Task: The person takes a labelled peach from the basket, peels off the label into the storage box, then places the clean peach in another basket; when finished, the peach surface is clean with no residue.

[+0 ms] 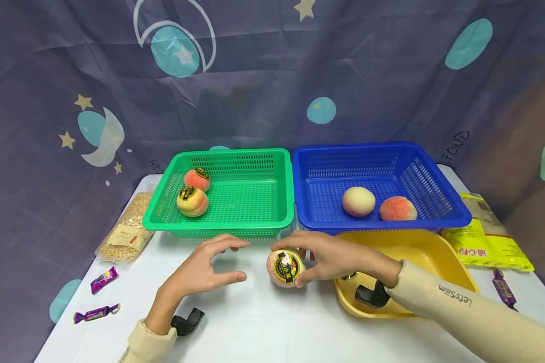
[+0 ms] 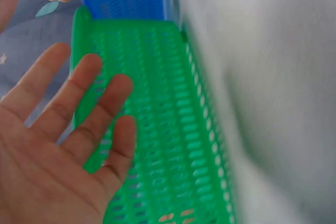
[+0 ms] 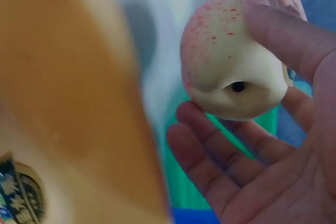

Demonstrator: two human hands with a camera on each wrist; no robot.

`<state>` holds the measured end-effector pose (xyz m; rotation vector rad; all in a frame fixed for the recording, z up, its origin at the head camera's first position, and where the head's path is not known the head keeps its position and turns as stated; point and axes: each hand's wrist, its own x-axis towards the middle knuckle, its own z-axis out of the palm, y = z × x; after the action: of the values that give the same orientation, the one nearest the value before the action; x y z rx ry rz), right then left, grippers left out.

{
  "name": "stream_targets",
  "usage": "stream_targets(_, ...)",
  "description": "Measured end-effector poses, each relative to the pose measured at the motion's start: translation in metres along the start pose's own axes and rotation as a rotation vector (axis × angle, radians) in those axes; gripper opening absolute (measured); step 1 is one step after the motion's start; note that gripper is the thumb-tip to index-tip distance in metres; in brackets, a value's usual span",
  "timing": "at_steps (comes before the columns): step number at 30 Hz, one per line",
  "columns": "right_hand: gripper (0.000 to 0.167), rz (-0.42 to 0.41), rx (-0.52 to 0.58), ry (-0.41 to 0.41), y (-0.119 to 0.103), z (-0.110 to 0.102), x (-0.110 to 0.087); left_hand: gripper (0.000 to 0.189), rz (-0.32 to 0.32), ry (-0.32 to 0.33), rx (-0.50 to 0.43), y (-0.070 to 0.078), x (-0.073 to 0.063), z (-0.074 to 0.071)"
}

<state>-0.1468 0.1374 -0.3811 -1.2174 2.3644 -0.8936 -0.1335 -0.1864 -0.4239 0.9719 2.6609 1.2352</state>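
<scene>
My right hand [image 1: 329, 254] holds a pale, pink-speckled peach [image 1: 276, 267] between thumb and fingers, above the white table. A black label with fruit pictures faces the head camera. In the right wrist view, the peach [image 3: 231, 51] shows a small dark hole at its dented end. To the left, my left hand [image 1: 200, 267] holds nothing; its fingers are spread and relaxed, apart from the peach. The green basket [image 1: 222, 230] behind the hands contains two labelled peaches [image 1: 193, 202]. Two peaches without visible labels [image 1: 359, 201] lie in the blue basket [image 1: 386, 223].
Under my right forearm stands a yellow basin [image 1: 454, 272], where a labelled item [image 3: 23, 195] partly shows. A grain bag [image 1: 127, 227] and purple-wrapped candies [image 1: 95, 313] lie at left. On the right are a yellow-green packet [image 1: 495, 247] and another candy [image 1: 504, 287]. A patterned curtain [image 1: 254, 75] hangs behind.
</scene>
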Motion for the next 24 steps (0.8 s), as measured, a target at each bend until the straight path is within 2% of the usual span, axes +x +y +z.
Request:
stream_targets(5, 0.072, 0.006, -0.046, -0.033, 0.008, 0.007, 0.004, 0.072, -0.063, -0.14, -0.044, -0.006, 0.013, 0.015)
stream_targets(9, 0.072, 0.016, -0.085, -0.057, 0.013, 0.01, 0.009, 0.082, -0.102, -0.199, -0.017, -0.009, 0.02, 0.026)
stream_targets(13, 0.072, 0.045, -0.099, -0.086, 0.014, 0.01, 0.011, 0.089, -0.128, -0.221, 0.016, -0.009, 0.026, 0.036)
stream_targets(17, 0.072, 0.06, -0.099, -0.091, 0.013, 0.008, 0.008, 0.093, -0.118, -0.228, 0.004, -0.007, 0.031, 0.044)
stream_targets(24, 0.065, 0.052, -0.187, -0.002, 0.01, 0.008, 0.003, 0.094, -0.093, -0.227, -0.008, -0.002, 0.042, 0.054)
